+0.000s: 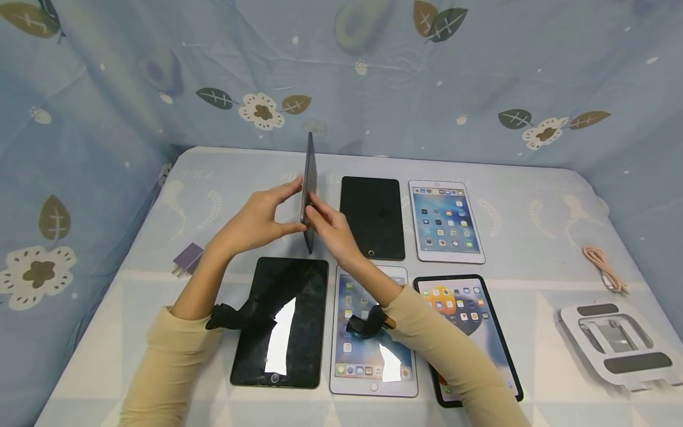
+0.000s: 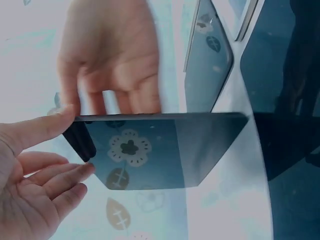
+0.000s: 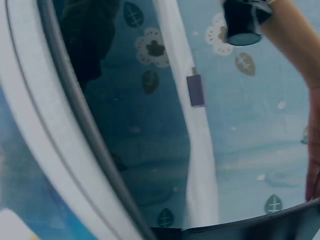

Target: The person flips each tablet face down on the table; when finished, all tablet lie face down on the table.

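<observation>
A thin dark tablet [image 1: 309, 190] is held on edge, seen almost side-on in the head view. My left hand [image 1: 251, 222] pinches its left side between thumb and fingers. From the right, my right hand [image 1: 336, 234] grips it near the lower end. The left wrist view shows the tablet's glossy dark face [image 2: 150, 155], which mirrors the patterned cloth. There the left hand's [image 2: 35, 175] fingers lie at one end, and the right hand [image 2: 110, 55] is behind the upper edge. At bottom right of the right wrist view runs the tablet's dark edge [image 3: 250, 225].
Below the forearms lie a black tablet [image 1: 277, 338], a white tablet [image 1: 373, 367] and a black-rimmed lit tablet [image 1: 475, 314]. Behind are a small black tablet [image 1: 372, 216] and a small white one [image 1: 448, 222]. A purple charger [image 1: 188, 258], coiled cable [image 1: 603, 267] and folding stand [image 1: 613, 344] flank them.
</observation>
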Action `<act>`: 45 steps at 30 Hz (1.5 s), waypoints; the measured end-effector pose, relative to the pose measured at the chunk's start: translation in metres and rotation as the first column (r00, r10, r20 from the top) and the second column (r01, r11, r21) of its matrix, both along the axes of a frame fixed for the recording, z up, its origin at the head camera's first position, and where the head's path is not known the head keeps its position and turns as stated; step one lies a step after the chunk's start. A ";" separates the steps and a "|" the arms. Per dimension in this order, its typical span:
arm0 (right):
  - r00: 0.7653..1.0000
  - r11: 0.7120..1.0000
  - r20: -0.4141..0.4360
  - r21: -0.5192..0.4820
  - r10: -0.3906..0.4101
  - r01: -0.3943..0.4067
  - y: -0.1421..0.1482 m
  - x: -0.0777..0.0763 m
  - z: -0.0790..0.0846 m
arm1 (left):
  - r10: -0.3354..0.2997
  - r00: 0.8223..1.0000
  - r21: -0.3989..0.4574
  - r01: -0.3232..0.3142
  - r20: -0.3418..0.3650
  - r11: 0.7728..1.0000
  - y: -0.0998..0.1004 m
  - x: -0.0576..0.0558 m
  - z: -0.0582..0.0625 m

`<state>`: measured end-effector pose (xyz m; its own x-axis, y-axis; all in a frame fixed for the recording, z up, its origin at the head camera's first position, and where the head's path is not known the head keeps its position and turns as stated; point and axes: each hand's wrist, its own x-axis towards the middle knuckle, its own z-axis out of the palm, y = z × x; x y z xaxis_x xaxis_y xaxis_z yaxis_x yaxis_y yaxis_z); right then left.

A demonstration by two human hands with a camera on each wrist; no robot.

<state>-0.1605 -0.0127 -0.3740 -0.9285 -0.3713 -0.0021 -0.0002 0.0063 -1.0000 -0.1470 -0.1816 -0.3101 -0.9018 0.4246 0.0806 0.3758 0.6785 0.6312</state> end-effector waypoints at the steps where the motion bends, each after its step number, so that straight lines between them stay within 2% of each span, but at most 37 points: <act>1: 1.000 1.000 0.004 0.026 0.005 -0.005 -0.001 -0.001 -0.002 | 0.006 1.000 -0.018 -0.006 0.013 1.000 -0.002 0.000 0.002; 3: 1.000 0.994 0.020 0.104 0.019 -0.021 -0.002 -0.003 -0.007 | 0.018 0.999 -0.049 -0.016 0.038 0.999 -0.006 0.000 0.006; 6: 0.997 0.967 0.035 0.246 0.062 -0.069 -0.002 -0.006 -0.015 | 0.034 0.998 -0.072 -0.029 0.057 0.997 -0.012 0.001 0.010; 11: 0.986 0.876 0.028 0.455 0.164 -0.159 0.001 -0.012 -0.023 | 0.083 0.993 -0.139 -0.072 0.079 0.988 -0.022 0.004 0.011; 18: 0.957 0.776 -0.050 0.598 0.285 -0.200 0.001 -0.017 -0.031 | 0.169 0.981 -0.228 -0.144 0.094 0.963 -0.034 0.005 -0.002; 21: 0.946 0.747 -0.079 0.636 0.313 -0.194 0.001 -0.017 -0.034 | 0.191 0.975 -0.240 -0.160 0.112 0.957 -0.039 0.004 -0.013; 26: 0.938 0.732 -0.126 0.661 0.324 -0.164 0.004 -0.014 -0.036 | 0.214 0.967 -0.240 -0.178 0.137 0.954 -0.043 -0.002 -0.033; 29: 0.936 0.709 -0.132 0.689 0.327 -0.151 0.006 -0.011 -0.034 | 0.224 0.963 -0.241 -0.185 0.149 0.953 -0.042 -0.006 -0.044; 31: 0.934 0.678 -0.136 0.723 0.330 -0.134 0.006 -0.010 -0.033 | 0.227 0.961 -0.236 -0.186 0.159 0.954 -0.040 -0.008 -0.050; 38: 0.904 0.519 -0.193 0.854 0.381 -0.036 0.003 -0.007 -0.032 | 0.224 0.959 -0.256 -0.176 0.173 0.951 -0.039 -0.011 -0.067; 42: 0.889 0.461 -0.216 0.887 0.405 0.006 0.003 -0.006 -0.031 | 0.201 0.966 -0.298 -0.145 0.165 0.944 -0.039 -0.013 -0.072; 45: 0.880 0.440 -0.229 0.898 0.415 0.026 0.003 -0.007 -0.030 | 0.185 0.965 -0.301 -0.123 0.187 0.946 -0.037 -0.013 -0.072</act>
<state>-0.1670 -0.0093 -0.4036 -0.8281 -0.5472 -0.1215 -0.4735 0.7989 -0.3709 -0.1599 -0.2186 -0.3817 -0.9409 0.2563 -0.2212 0.1325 0.8800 0.4560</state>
